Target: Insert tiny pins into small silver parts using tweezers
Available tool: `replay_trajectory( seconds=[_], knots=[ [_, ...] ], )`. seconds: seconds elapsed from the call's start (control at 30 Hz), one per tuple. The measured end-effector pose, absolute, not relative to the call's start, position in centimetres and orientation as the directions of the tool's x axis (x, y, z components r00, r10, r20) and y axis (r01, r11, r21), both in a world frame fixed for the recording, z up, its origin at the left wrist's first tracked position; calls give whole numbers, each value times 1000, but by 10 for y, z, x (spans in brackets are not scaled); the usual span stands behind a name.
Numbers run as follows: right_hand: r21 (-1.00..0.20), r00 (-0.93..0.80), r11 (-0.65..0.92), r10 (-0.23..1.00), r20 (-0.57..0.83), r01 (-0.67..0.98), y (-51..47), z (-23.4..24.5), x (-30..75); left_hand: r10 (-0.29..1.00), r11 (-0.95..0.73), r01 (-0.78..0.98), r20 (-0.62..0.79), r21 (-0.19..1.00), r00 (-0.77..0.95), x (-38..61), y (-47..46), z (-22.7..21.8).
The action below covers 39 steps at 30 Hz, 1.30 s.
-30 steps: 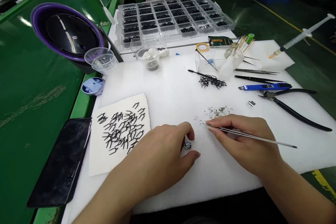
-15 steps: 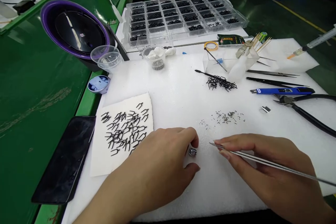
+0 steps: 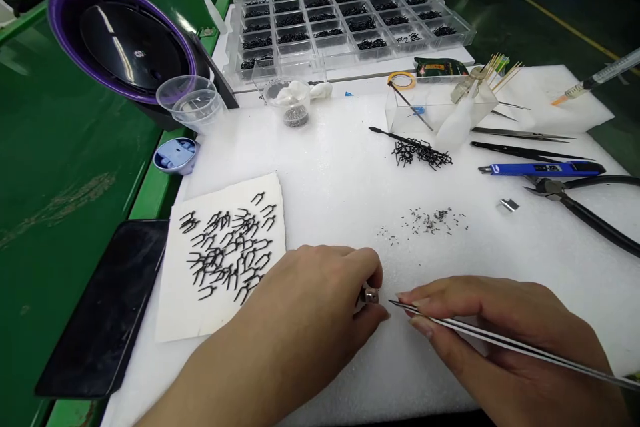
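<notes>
My left hand point(image 3: 320, 307) is curled, thumb and index finger bent around a small shiny metal piece point(image 3: 371, 295). The grip's far side is hidden behind the fingers. Pinched in my right hand point(image 3: 500, 333) is a pair of metal tweezers point(image 3: 480, 329), with their points just right of the metal piece and apart from it. Beyond both hands, tiny dark bits point(image 3: 433, 221) are scattered over the white foam surface point(image 3: 330, 180). Left of my left hand lies a white sheet point(image 3: 175, 300) bearing many black fork-shaped pieces point(image 3: 230, 247).
On the right lie black pliers point(image 3: 555, 190), a blue cutter knife point(image 3: 543, 169), dark tweezers point(image 3: 530, 151) and another metal piece point(image 3: 509, 205). Farther back are a heap of black pieces point(image 3: 420, 153), a clear cup point(image 3: 295, 113) and a compartment box point(image 3: 350, 57). A phone point(image 3: 100, 313) is at left.
The tweezers' tips have moved left and slightly nearer me, closer to the metal piece. My left fingers have drawn closer around that piece. The view has shifted slightly.
</notes>
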State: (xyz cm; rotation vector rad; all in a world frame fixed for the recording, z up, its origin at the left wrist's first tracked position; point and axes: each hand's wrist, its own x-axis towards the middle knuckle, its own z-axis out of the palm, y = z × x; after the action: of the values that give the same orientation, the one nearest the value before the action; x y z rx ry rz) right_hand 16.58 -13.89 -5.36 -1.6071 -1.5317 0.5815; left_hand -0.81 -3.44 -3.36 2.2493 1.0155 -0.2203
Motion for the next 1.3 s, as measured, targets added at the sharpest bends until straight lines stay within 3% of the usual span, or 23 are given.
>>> replay_trajectory(
  seconds=[0.37,0.6,0.8,1.03,1.3],
  knots=[
    [-752,56,168,963,263,637,-136,-58,174,625,-480,714,-373,510,686,-10,-34,-38],
    [-771,71,109,978,196,628,-137,-64,173,596,-456,719,-419,525,685,-13,-34,-29],
    [-864,73,64,991,116,499,-135,-67,172,578,-483,694,-401,534,711,-15,-32,-25],
    [-808,96,169,959,267,564,-146,-64,165,584,-493,674,-365,549,725,-20,-29,-22],
    [-820,23,101,990,138,564,-143,-65,157,597,-493,695,-377,524,708,-20,-31,-19]
  ],
)
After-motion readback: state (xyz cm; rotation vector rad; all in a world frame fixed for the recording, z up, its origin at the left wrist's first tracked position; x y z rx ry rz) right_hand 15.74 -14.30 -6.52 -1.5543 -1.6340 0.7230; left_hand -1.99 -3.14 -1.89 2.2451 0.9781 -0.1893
